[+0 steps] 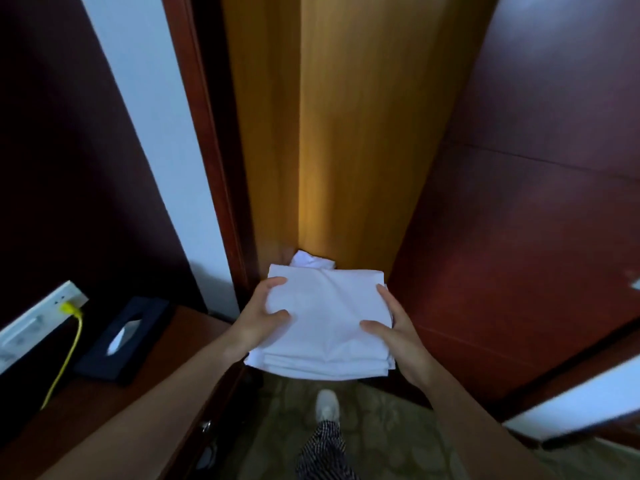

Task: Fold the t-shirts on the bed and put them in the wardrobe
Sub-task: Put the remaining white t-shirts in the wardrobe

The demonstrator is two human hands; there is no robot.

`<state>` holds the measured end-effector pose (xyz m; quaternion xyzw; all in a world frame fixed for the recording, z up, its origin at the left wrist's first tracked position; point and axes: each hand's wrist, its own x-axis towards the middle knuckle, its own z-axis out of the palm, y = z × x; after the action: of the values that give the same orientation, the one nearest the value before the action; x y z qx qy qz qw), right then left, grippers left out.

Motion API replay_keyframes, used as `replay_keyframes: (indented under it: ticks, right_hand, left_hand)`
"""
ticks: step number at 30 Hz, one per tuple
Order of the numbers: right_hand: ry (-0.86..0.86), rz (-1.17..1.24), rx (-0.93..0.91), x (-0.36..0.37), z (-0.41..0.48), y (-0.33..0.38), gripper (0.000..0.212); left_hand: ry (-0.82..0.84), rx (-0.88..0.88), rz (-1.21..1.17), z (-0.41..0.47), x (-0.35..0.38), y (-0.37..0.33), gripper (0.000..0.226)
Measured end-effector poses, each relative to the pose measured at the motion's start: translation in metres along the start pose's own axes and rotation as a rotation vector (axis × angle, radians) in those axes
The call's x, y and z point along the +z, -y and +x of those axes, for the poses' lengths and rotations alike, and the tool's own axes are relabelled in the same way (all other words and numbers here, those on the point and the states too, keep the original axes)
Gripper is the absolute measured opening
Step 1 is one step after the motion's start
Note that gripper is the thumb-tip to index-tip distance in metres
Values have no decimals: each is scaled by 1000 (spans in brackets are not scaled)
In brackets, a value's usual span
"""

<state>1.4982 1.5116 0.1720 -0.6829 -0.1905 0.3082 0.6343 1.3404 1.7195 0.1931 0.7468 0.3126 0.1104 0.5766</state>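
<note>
Head cam: soft white folded t-shirts (325, 317), squarish stack.
Left hand (258, 315) and right hand (398, 336) grip opposite edges, smooth orange wardrobe (346, 133) panel beyond.

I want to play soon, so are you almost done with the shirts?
Nearly. Folding looks done: the white t-shirts sit in a neat stack. The left hand and right hand hold it by its sides before the open wardrobe, where another white cloth lies. Left: set the stack inside. The bed is out of view, so more may wait.
</note>
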Motion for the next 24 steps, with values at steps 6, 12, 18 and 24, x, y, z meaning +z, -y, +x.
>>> replay_keyframes:
  ticks: [6, 12, 18, 24]
  right_hand:
    - [93, -28, 35, 19, 114, 14, 75]
    - [139, -65, 73, 6, 234, 28, 80]
    - [124, -79, 115, -8, 325, 23, 83]
    - [37, -47, 165, -13, 393, -38, 85]
  left_hand:
    - [-117, -55, -82, 88, -21, 0, 49]
    - [-178, -71, -97, 203, -23, -11, 49]
    - [-174, -99, -122, 295, -14, -12, 52]
    - [-133, -137, -125, 383, 10, 40, 49]
